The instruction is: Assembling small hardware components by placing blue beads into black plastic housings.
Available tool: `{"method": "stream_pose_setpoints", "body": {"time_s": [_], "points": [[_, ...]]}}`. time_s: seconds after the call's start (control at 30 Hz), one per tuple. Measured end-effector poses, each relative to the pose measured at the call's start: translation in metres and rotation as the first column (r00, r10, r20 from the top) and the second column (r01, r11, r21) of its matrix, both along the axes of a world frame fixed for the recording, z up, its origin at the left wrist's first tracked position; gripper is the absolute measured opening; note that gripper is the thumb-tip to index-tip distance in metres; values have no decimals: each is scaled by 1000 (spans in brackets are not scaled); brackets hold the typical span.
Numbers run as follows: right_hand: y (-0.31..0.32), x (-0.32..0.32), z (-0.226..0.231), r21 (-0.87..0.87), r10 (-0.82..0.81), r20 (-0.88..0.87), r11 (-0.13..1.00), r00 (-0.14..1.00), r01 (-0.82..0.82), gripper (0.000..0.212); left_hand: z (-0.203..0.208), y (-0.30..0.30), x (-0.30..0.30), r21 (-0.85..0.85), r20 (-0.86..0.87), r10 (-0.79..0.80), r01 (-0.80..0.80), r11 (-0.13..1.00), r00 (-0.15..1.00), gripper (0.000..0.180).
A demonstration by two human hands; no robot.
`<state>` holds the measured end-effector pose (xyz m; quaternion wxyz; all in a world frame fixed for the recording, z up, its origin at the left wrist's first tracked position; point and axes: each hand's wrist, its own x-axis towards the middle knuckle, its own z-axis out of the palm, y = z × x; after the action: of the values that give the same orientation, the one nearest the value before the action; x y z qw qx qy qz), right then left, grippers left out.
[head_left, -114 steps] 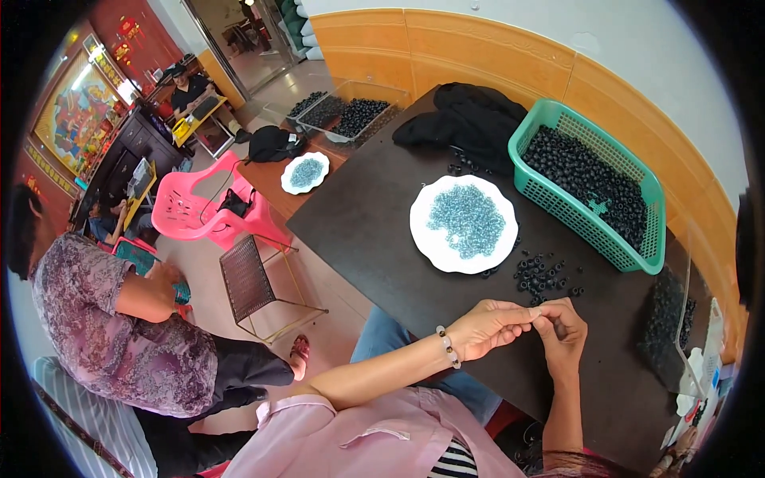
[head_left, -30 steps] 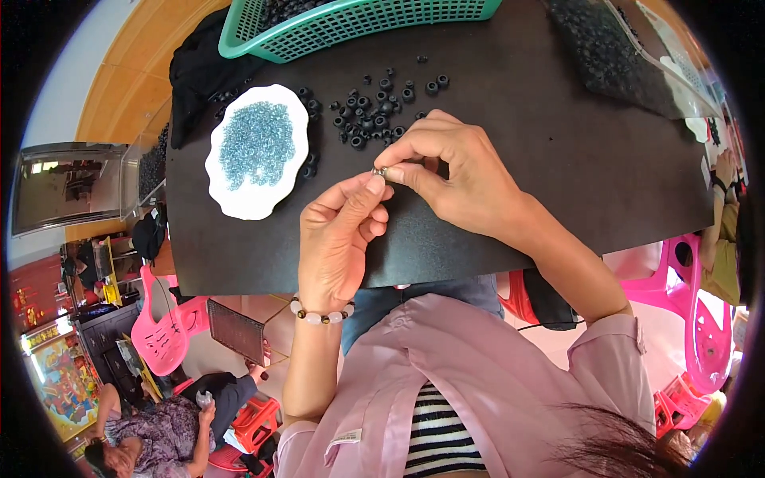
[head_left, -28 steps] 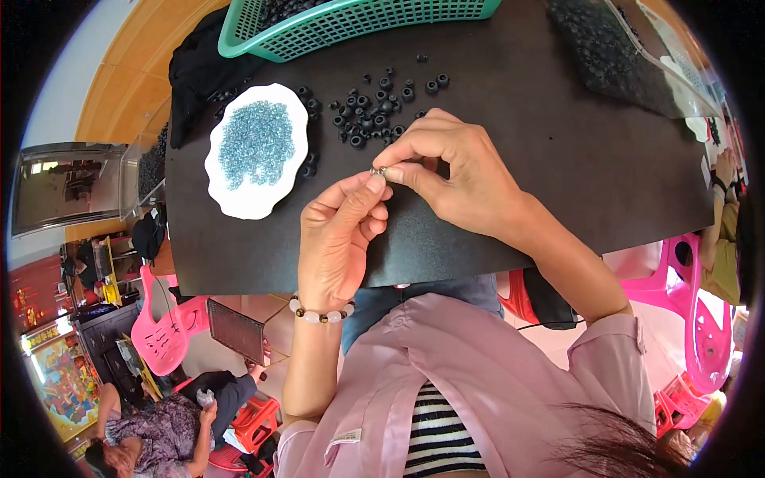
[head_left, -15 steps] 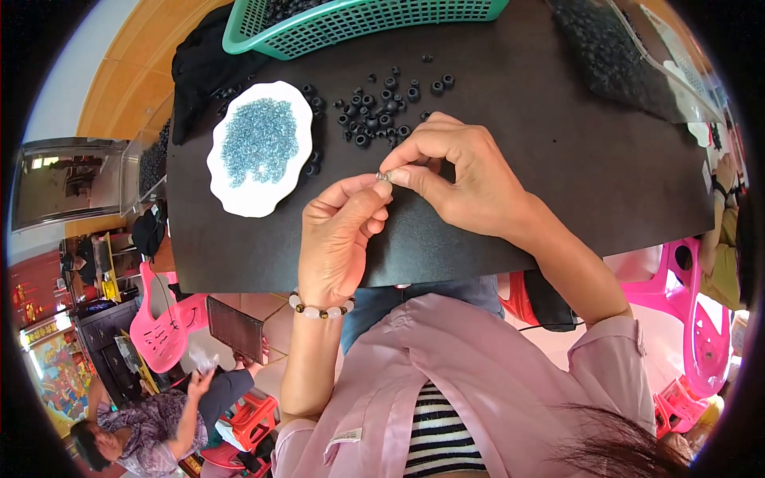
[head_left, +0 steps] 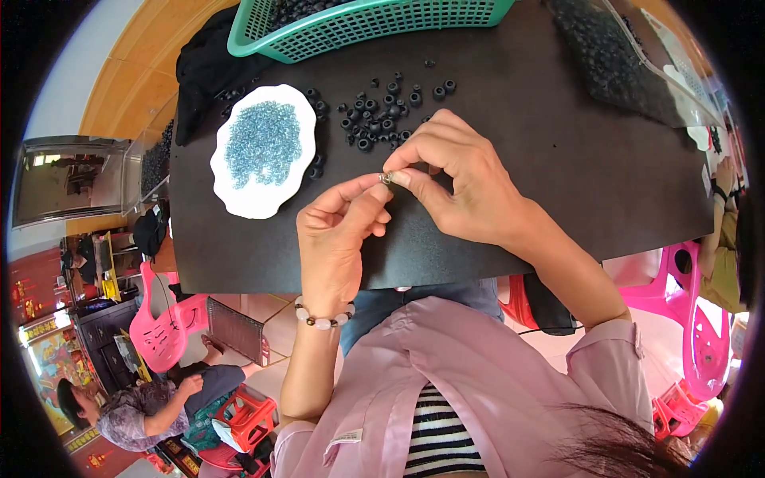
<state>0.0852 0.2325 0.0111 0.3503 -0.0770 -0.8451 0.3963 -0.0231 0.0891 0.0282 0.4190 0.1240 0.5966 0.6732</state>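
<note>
Fingers of left hand (head_left: pixel 335 235) and right hand (head_left: pixel 470 187) are pinching at least one small shiny piece (head_left: pixel 386 179) over one dark table (head_left: pixel 518 127); beyond are one white plate (head_left: pixel 245 203), many bluish beads (head_left: pixel 264 142), one green basket (head_left: pixel 358 33).

Bright light nearly bleaches out the white plate (head_left: pixel 253 204) and glosses the bench (head_left: pixel 558 187), fisheye distortion bending the edges.
</note>
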Motion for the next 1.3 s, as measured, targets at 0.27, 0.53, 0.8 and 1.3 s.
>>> {"method": "stream_pose_setpoints", "body": {"time_s": [0.27, 0.53, 0.8, 1.3], "points": [[-1, -4, -6, 187, -8, -174, 981, 985, 41, 17, -2, -6, -15, 47, 283, -92, 82, 996, 955, 22], [-2, -3, -5, 356, 60, -260, 934, 964, 38, 23, 2, -11, -19, 107, 474, -208, 178, 978, 856, 18], [-7, -3, -2, 185, 32, -211, 983, 977, 8, 19, -3, -12, -10, 47, 302, -100, 89, 995, 948, 14], [-20, 0, 2, -198, 84, -6, 977, 996, -83, 7, -1, -19, 3, 12, -114, 3, -2, 1000, 993, 13]]}}
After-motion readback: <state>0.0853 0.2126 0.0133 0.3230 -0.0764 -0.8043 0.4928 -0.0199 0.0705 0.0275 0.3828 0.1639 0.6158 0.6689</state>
